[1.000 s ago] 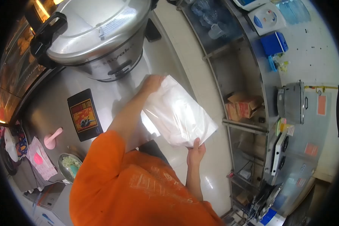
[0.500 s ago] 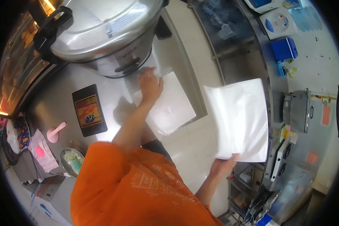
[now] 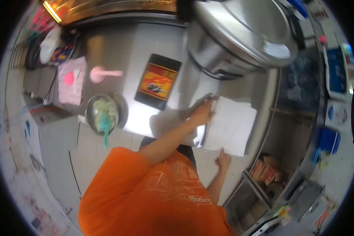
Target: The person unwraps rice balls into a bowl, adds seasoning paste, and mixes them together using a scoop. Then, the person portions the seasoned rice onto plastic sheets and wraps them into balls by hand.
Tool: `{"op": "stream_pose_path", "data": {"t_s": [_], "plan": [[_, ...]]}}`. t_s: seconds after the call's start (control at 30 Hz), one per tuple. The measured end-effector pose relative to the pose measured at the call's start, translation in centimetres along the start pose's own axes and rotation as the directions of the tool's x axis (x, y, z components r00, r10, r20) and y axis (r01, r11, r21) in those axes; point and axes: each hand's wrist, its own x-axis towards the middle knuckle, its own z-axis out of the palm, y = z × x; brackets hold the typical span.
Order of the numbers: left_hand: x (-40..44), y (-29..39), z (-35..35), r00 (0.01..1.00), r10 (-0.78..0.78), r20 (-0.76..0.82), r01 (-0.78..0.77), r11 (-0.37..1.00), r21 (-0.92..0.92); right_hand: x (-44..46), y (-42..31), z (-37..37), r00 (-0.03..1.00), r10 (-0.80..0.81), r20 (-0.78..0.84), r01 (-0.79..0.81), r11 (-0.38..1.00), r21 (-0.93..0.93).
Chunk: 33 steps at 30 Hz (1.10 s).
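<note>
White paper sheets (image 3: 233, 124) lie over the right front part of the steel counter, partly past its front edge. My left hand (image 3: 201, 114) is at their upper left corner, its fingers closed on the edge and slightly blurred. At the lower edge, my right hand (image 3: 223, 159) pinches the paper between thumb and finger. The clear plastic wrap seen earlier under the sheets is mostly hidden. To the left of my left hand lies a black pouch (image 3: 158, 81) with an orange and red label.
A large steel pressure cooker (image 3: 224, 51) stands behind the paper. Leftward on the counter (image 3: 139, 43) are a pink ladle-like scoop (image 3: 98, 74), a pink patterned cloth (image 3: 72, 92) and a steel bowl (image 3: 91, 118) of pale shredded food with a turquoise spatula (image 3: 105, 128). Steel shelving (image 3: 293, 122) stands right.
My right hand has brought the white paper from the right, away from the counter, onto the stack beside my left hand. The view has turned, shifting the counter's things rightward.
</note>
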Motion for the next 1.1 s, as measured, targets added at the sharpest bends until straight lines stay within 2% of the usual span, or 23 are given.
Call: {"op": "stream_pose_path", "data": {"t_s": [0.03, 0.07, 0.1, 0.13, 0.17, 0.23, 0.3, 0.33, 0.4, 0.47, 0.57, 0.63, 0.7, 0.73, 0.77, 0.8, 0.83, 0.87, 0.9, 0.93, 0.97, 1.03, 1.1], "plan": [[-1.0, 0.6, -1.2, 0.997, 0.056, -0.043, -0.052, 0.993, 0.102, -3.7, -1.7, -2.8, 1.000, -0.028, 0.001, 0.028, 0.997, -0.069], [-2.3, 1.9, -3.4, 0.999, -0.006, -0.043, 0.010, 0.997, 0.074, -6.6, -2.2, -6.5, 0.981, -0.193, 0.015, 0.188, 0.967, 0.173], [-3.4, 1.3, -4.8, 0.994, 0.020, -0.104, -0.009, 0.995, 0.103, -13.9, -6.5, -9.8, 0.874, -0.474, -0.106, 0.481, 0.812, 0.331], [-4.9, 0.4, -6.3, 0.987, 0.047, -0.152, -0.026, 0.990, 0.137, -19.4, -9.7, -12.7, 0.658, -0.725, -0.205, 0.753, 0.626, 0.205], [-6.7, -0.6, -8.1, 0.980, 0.074, -0.187, -0.040, 0.983, 0.178, -23.5, -11.3, -14.4, 0.441, -0.847, -0.296, 0.897, 0.429, 0.108], [-10.3, -2.9, -11.5, 0.956, 0.077, -0.282, -0.014, 0.975, 0.221, -30.4, -12.4, -15.4, -0.016, -0.916, -0.401, 0.999, 0.003, -0.048], [-13.7, -3.8, -15.8, 0.952, -0.023, -0.306, 0.092, 0.973, 0.211, -34.3, -13.4, -14.2, -0.288, -0.869, -0.402, 0.958, -0.269, -0.105], [-15.1, -4.8, -17.2, 0.933, -0.015, -0.360, 0.115, 0.959, 0.258, -35.4, -13.6, -13.4, -0.349, -0.842, -0.411, 0.935, -0.340, -0.099], [-17.2, -6.0, -19.7, 0.897, -0.014, -0.441, 0.168, 0.936, 0.310, -36.1, -14.0, -12.3, -0.384, -0.800, -0.461, 0.916, -0.394, -0.078], [-18.6, -6.8, -21.5, 0.864, -0.044, -0.502, 0.194, 0.948, 0.252, -35.3, -14.0, -11.3, -0.318, -0.771, -0.551, 0.931, -0.363, -0.030], [-20.4, -6.5, -22.9, 0.846, -0.139, -0.515, 0.185, 0.982, 0.039, -30.1, -14.5, -9.7, -0.063, -0.698, -0.713, 0.965, -0.225, 0.136], [-22.0, -3.9, -23.5, 0.839, -0.330, -0.433, 0.319, 0.942, -0.101, -23.5, -16.1, -9.4, 0.141, -0.627, -0.766, 0.943, -0.150, 0.296], [-23.3, -3.3, -23.1, 0.865, -0.332, -0.376, 0.342, 0.939, -0.043, -15.3, -19.0, -9.3, 0.245, -0.580, -0.777, 0.916, -0.125, 0.382], [-23.8, -3.7, -22.8, 0.858, -0.368, -0.359, 0.366, 0.928, -0.076, -11.3, -20.3, -9.8, 0.463, -0.374, -0.804, 0.883, 0.110, 0.457], [-24.5, -4.3, -22.2, 0.846, -0.409, -0.343, 0.395, 0.912, -0.113, -10.3, -23.9, -8.2, 0.455, -0.409, -0.791, 0.890, 0.207, 0.405], [-25.0, -4.6, -21.6, 0.831, -0.450, -0.327, 0.425, 0.893, -0.148, -5.1, -25.3, -7.2, 0.397, -0.448, -0.801, 0.918, 0.194, 0.346], [-25.3, -4.2, -21.3, 0.808, -0.496, -0.317, 0.468, 0.868, -0.164, -1.1, -27.3, -5.4, 0.539, -0.225, -0.812, 0.825, 0.333, 0.456], [-25.6, -3.3, -21.3, 0.782, -0.542, -0.308, 0.512, 0.840, -0.180, 4.7, -28.0, -3.4, 0.654, -0.244, -0.716, 0.757, 0.209, 0.620], [-25.9, -2.9, -21.3, 0.752, -0.586, -0.301, 0.554, 0.810, -0.193, 7.7, -28.5, -1.1, 0.507, -0.479, -0.717, 0.861, 0.234, 0.452], [-27.1, -3.1, -21.2, 0.753, -0.600, -0.272, 0.567, 0.800, -0.196, 11.6, -28.4, 2.0, 0.426, -0.512, -0.746, 0.873, 0.450, 0.189], [-28.4, -3.6, -21.2, 0.753, -0.611, -0.245, 0.578, 0.791, -0.199, 14.0, -28.5, 4.5, 0.349, -0.565, -0.748, 0.785, 0.612, -0.096], [-28.4, -3.1, -21.3, 0.709, -0.674, -0.210, 0.607, 0.734, -0.304, 10.2, -30.0, 5.8, 0.344, -0.813, -0.470, 0.732, 0.546, -0.408], [-28.5, -0.6, -21.5, 0.610, -0.778, -0.148, 0.636, 0.593, -0.494, 9.3, -29.9, 8.8, 0.149, -0.879, -0.453, 0.678, 0.424, -0.601]]}}
